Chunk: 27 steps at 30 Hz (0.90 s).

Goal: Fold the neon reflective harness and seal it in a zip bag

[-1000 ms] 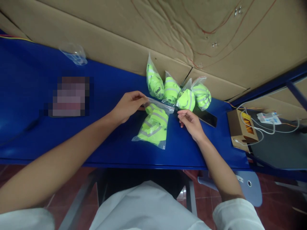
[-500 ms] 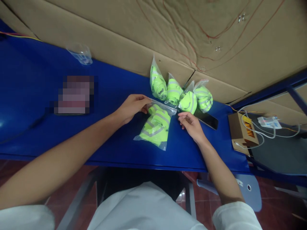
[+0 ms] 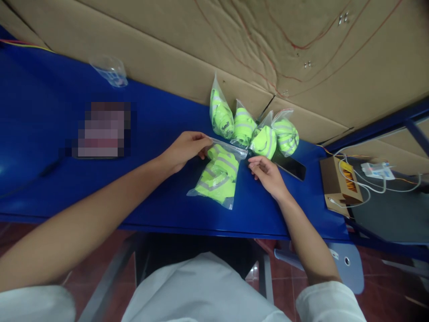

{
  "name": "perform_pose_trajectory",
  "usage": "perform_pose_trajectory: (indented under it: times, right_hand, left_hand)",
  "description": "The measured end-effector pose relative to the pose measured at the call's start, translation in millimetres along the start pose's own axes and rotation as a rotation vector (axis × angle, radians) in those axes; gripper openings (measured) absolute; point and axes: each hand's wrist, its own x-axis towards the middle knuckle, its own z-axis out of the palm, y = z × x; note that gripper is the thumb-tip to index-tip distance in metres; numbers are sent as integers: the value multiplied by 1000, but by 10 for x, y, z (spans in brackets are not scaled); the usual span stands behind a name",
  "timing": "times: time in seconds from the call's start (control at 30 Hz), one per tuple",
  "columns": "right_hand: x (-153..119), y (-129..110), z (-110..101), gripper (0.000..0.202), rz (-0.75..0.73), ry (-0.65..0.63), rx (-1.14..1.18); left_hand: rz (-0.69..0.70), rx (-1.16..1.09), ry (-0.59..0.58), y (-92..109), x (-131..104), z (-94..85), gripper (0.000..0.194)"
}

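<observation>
A clear zip-lock bag (image 3: 219, 176) holding folded neon-yellow fabric with grey reflective stripes lies on the blue table. My left hand (image 3: 187, 150) pinches the upper left corner of this bag, at its zip edge. Just off the bag's upper right corner is my right hand (image 3: 266, 174), its fingers curled together; I see nothing in them. Behind the hands, several similar bags stand in a row against the cardboard: a tall bag (image 3: 221, 114) at the left, a rolled one (image 3: 243, 125) beside it, and two more (image 3: 264, 142) to the right.
A dark phone (image 3: 291, 166) lies right of my right hand. Farther right are a cardboard box (image 3: 340, 181) and white cables (image 3: 368, 190). A clear plastic cup (image 3: 114, 71) and a blurred-out item (image 3: 102, 132) are at the left. A cardboard wall (image 3: 161, 67) borders the table's back.
The view has shifted slightly. Both hands and the bag keep nearly the same positions.
</observation>
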Motion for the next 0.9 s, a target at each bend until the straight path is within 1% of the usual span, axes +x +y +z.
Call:
perform_pose_trajectory:
  times: [0.1, 0.23, 0.5, 0.73, 0.9]
  right_hand:
    - [-8, -7, 1, 45, 2, -9, -8]
    - [-14, -12, -2, 45, 3, -15, -16]
    - [-11, -12, -4, 46, 8, -20, -38]
    - [1, 2, -6, 48, 16, -13, -54]
    - [7, 7, -11, 51, 18, -9, -63]
  left_hand:
    - [18, 41, -14, -18, 14, -3, 14]
    - [44, 60, 23, -31, 13, 0, 10]
    - [35, 81, -15, 27, -37, 44, 15]
    - [54, 106, 0, 3, -15, 32, 12]
    - [50, 100, 11, 52, -66, 67, 14]
